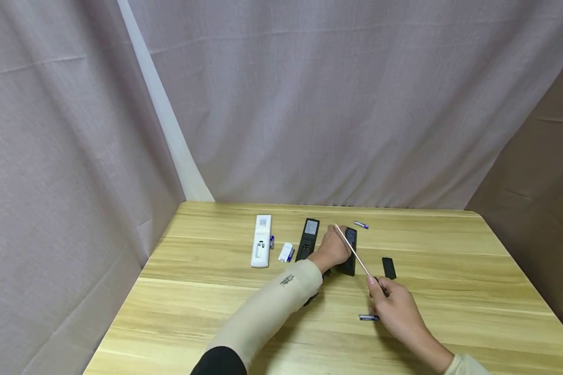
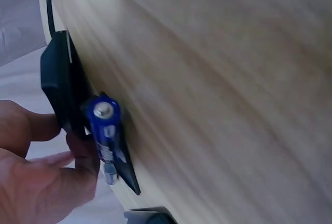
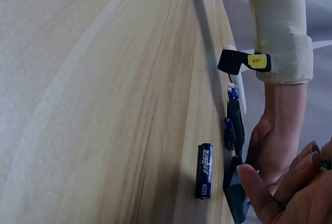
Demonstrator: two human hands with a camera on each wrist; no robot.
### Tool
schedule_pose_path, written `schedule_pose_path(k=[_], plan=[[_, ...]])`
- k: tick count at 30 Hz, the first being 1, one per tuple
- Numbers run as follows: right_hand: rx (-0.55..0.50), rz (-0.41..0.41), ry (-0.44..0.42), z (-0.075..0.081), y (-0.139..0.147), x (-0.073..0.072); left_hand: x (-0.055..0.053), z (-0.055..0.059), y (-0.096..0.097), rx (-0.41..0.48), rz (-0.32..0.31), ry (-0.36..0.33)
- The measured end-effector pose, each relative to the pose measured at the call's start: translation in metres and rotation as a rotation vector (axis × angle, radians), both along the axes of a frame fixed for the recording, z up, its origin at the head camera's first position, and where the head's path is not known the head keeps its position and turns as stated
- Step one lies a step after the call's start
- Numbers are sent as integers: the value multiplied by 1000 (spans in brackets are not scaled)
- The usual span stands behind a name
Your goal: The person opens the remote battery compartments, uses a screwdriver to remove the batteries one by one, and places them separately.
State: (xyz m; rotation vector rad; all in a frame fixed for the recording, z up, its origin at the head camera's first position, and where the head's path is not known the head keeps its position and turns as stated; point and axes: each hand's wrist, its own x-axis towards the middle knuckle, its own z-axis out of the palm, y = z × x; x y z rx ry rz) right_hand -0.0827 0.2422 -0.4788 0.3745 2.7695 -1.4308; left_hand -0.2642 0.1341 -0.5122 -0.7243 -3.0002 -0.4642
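Observation:
My left hand (image 1: 336, 247) grips the right-hand black remote control (image 1: 351, 254) by its side, thumb and fingers on its edges in the left wrist view. In my right hand (image 1: 396, 307) is a screwdriver (image 1: 353, 251), its long metal shaft slanting up across the remote toward the left hand. Close to the left fingers, a blue battery (image 2: 104, 130) leans beside a thin black cover (image 2: 127, 167). Another blue battery (image 3: 204, 171) lies on the table near the right hand. The left hand and shaft hide part of the remote.
A white remote (image 1: 260, 250) with an uncovered battery bay lies left, beside a battery (image 1: 272, 241) and a white cover (image 1: 285, 251). A second black remote (image 1: 308, 237) lies between. Farther right are a battery (image 1: 361, 225) and a black cover (image 1: 389, 267). Curtains (image 1: 309, 104) surround the table (image 1: 450, 291).

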Motion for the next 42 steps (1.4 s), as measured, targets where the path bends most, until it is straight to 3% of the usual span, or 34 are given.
schedule_pose_path(k=[6, 8, 19, 24, 29, 34, 42], plan=[[-25, -4, 12, 2, -2, 0, 8, 3, 6, -152, -19, 85], [-23, 0, 11, 1, -3, 0, 10, 3, 5, -151, -16, 73], [13, 25, 23, 1, -3, 0, 12, 8, 7, -45, 44, -20], [19, 27, 25, 0, -3, 2, 11, 17, 4, 57, 83, -143], [14, 27, 32, 2, -5, 3, 12, 20, 7, 60, 134, -199], [4, 21, 12, 5, -6, 5, 16, 22, 5, 36, 121, -198], [11, 27, 27, 8, -2, 0, 11, 17, 2, -1, 54, -111]])
